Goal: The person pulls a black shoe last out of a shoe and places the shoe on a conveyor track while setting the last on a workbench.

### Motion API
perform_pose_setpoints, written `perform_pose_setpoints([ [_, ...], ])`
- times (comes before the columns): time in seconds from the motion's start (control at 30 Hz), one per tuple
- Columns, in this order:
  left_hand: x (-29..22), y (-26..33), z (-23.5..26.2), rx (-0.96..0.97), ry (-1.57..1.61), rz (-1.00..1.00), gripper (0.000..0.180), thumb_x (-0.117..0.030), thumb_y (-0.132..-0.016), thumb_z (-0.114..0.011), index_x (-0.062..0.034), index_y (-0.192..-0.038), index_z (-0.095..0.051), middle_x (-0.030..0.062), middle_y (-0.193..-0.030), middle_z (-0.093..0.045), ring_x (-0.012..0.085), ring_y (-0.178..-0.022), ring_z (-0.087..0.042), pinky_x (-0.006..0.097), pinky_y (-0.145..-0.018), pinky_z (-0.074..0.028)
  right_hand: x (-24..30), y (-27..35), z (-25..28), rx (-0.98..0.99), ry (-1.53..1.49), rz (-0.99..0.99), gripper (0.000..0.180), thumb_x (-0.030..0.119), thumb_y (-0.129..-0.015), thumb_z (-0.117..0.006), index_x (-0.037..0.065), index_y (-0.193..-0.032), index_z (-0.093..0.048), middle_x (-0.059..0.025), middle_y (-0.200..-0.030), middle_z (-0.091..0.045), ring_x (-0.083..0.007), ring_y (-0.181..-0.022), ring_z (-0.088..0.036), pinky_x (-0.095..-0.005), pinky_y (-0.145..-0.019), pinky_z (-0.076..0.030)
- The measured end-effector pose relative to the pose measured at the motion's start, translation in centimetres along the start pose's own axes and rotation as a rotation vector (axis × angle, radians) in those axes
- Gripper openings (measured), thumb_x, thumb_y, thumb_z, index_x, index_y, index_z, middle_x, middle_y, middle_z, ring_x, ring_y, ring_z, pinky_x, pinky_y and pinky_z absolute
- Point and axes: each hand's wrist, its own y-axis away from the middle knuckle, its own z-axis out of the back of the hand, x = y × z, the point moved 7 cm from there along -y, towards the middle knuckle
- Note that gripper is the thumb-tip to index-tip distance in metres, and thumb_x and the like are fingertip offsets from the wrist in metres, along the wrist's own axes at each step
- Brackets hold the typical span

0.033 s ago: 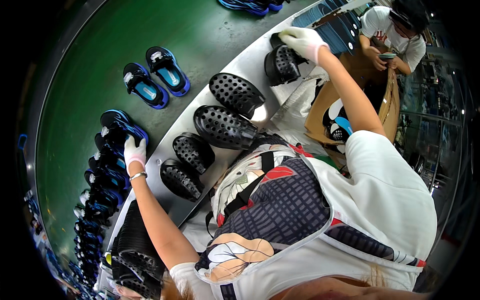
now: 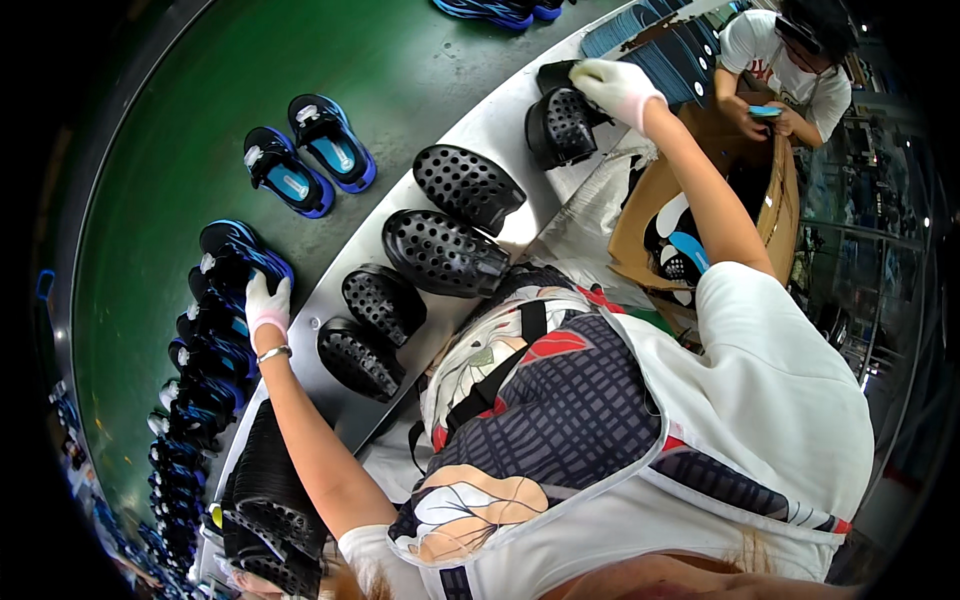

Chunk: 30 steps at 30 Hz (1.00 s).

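My left hand (image 2: 267,308), in a white glove, grips the heel end of a black-and-blue sneaker (image 2: 238,248) at the head of a long row on the green belt. My right hand (image 2: 615,92), gloved too, is stretched to the far end of the metal ledge. Its fingers are closed over a black perforated shoe insert (image 2: 557,74), partly hidden by the hand. Just below sits another such insert (image 2: 560,130). Larger perforated inserts (image 2: 447,252) lie in the middle of the ledge, and a smaller pair (image 2: 383,305) lies nearer my left arm.
A pair of sneakers (image 2: 288,180) stands apart on the green belt (image 2: 170,130). Nested black inserts (image 2: 270,480) are stacked at lower left. An open cardboard box (image 2: 630,240) stands at right, with blue insoles (image 2: 670,65) beyond the ledge. Another person (image 2: 790,60) handles a small blue piece.
The view has shifted very slightly. The blue piece in the other person's hands has turned and shows a brighter face. My hands keep their places on the sneaker and the insert.
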Motion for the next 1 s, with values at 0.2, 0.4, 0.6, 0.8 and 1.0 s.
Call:
perform_pose_setpoints([
  [0.2,-4.0,3.6,5.1,-0.073,-0.036,0.022,0.049,-0.033,-0.084,-0.062,-0.0083,-0.125,-0.054,0.0186,-0.124,-0.053,0.0357,-0.111,-0.055,0.039,-0.093,-0.045,-3.6,5.7,-4.0,0.121,0.073,0.049,0.056,0.036,-0.075,-0.066,0.009,-0.123,-0.054,-0.0165,-0.123,-0.052,-0.0340,-0.111,-0.054,-0.0379,-0.094,-0.046],
  [0.4,-6.9,6.6,7.1,-0.185,0.038,-0.078,0.041,-0.030,-0.085,-0.062,-0.0073,-0.119,-0.059,0.0160,-0.119,-0.057,0.0336,-0.107,-0.056,0.038,-0.091,-0.045,-3.2,5.6,-5.1,0.057,0.152,0.125,0.053,0.028,-0.071,-0.072,0.007,-0.116,-0.055,-0.0131,-0.117,-0.052,-0.0311,-0.107,-0.055,-0.0377,-0.090,-0.047],
  [0.6,-8.3,8.0,6.8,-0.199,0.111,-0.119,0.036,-0.028,-0.084,-0.064,-0.0072,-0.114,-0.061,0.0167,-0.111,-0.058,0.0319,-0.095,-0.060,0.037,-0.082,-0.049,-2.6,5.1,-4.9,0.088,0.200,0.224,0.052,0.028,-0.068,-0.075,0.007,-0.112,-0.056,-0.0135,-0.110,-0.054,-0.0321,-0.102,-0.056,-0.0384,-0.087,-0.048],
  [0.8,-11.4,10.1,10.4,-0.302,0.313,-0.037,0.036,-0.027,-0.085,-0.064,-0.0061,-0.114,-0.062,0.0140,-0.106,-0.060,0.0238,-0.086,-0.064,0.033,-0.077,-0.051,-0.1,6.2,0.4,0.039,0.013,0.172,0.054,0.024,-0.067,-0.077,0.001,-0.109,-0.053,-0.0130,-0.105,-0.053,-0.0243,-0.087,-0.060,-0.0335,-0.079,-0.051],
  [1.0,-19.6,10.7,8.8,0.188,1.499,-0.029,0.056,-0.039,-0.095,-0.053,0.0024,-0.132,-0.046,0.0175,-0.123,-0.057,0.0229,-0.106,-0.059,0.037,-0.091,-0.049,17.0,8.3,-0.5,0.214,-0.401,0.726,0.053,0.026,-0.071,-0.075,0.000,-0.112,-0.053,-0.0154,-0.106,-0.053,-0.0257,-0.093,-0.062,-0.0341,-0.081,-0.051],
])
